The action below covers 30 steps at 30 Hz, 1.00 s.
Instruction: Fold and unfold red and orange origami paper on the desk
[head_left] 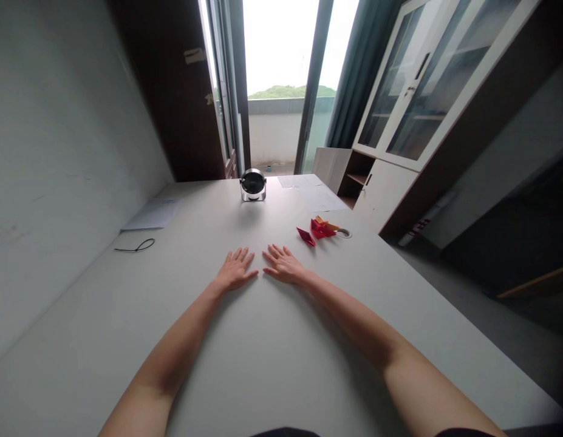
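Note:
My left hand (235, 269) lies flat on the grey table (263, 352), palm down, fingers spread and holding nothing. My right hand (283, 264) rests flat beside it, fingers stretched out, also holding nothing. The two hands nearly touch at the thumbs. A small red folded paper piece (305, 236) lies just beyond my right hand. Further right sit more folded paper pieces, red and orange (324, 227), bunched together.
A small black and silver desk fan (252, 184) stands at the far middle of the table. White paper sheets (152, 214) lie at the far left, with a black cable tie (136, 246) nearby. More sheets (315, 194) lie far right. A glass-door cabinet (418, 91) stands to the right.

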Tool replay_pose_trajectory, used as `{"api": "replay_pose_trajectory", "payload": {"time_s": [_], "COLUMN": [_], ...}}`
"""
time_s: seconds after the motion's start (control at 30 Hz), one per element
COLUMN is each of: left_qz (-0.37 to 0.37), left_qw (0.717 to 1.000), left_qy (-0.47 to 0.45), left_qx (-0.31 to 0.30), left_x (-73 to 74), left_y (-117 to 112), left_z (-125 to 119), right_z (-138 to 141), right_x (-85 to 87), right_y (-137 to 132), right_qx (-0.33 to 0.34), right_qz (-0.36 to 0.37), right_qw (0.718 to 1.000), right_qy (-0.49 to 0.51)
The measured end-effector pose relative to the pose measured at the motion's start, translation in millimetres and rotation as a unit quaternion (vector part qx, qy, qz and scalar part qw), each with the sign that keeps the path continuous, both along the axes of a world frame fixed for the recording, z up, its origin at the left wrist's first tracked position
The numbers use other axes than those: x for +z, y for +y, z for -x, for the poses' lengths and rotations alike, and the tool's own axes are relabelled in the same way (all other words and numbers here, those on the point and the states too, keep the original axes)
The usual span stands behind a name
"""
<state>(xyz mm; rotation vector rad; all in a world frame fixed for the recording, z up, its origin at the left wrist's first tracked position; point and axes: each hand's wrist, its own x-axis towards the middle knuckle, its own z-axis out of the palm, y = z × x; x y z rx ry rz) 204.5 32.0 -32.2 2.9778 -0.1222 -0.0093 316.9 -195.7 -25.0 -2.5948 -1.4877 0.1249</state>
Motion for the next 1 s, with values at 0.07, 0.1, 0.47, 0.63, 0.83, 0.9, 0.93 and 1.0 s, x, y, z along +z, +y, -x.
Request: {"api": "replay_pose_trajectory", "payload": {"time_s": [0.07,0.1,0.47,0.63,0.83,0.9,0.93,1.0], "left_qz": [-0.006,-0.009,0.007,0.017,0.009,0.010,0.011,0.012], "left_qw": [1.000,1.000,1.000,1.000,1.000,1.000,1.000,1.000], "left_qy": [-0.004,-0.005,-0.004,-0.001,0.002,0.003,0.004,0.004], "left_qx": [0.006,0.008,-0.002,-0.002,-0.001,0.002,0.004,0.004], "left_x": [0.0,-0.1,-1.8,-1.0,0.0,0.3,0.5,0.9], "left_y": [-0.9,-1.3,-1.1,-0.5,-2.2,-2.9,-3.0,-2.9], "left_z": [0.8,1.0,-0.6,-1.2,-0.5,-0.3,-0.2,0.2], "right_z": [0.3,0.4,2.0,1.4,0.8,0.9,0.9,0.4], "right_x": [-0.7,-1.1,-0.5,0.6,-0.3,-1.5,-2.0,-2.2], "right_y": [-0.2,-0.4,-2.0,-2.1,-2.0,-1.7,-1.6,-1.7], "right_qx": [-0.001,-0.001,-0.007,-0.001,-0.003,-0.003,-0.004,-0.008], "right_qz": [-0.002,-0.002,-0.014,-0.012,-0.015,-0.015,-0.015,-0.017], "right_qw": [1.000,1.000,1.000,1.000,1.000,1.000,1.000,1.000], "right_qy": [-0.003,-0.004,-0.011,-0.006,0.000,-0.001,-0.002,-0.006]}}
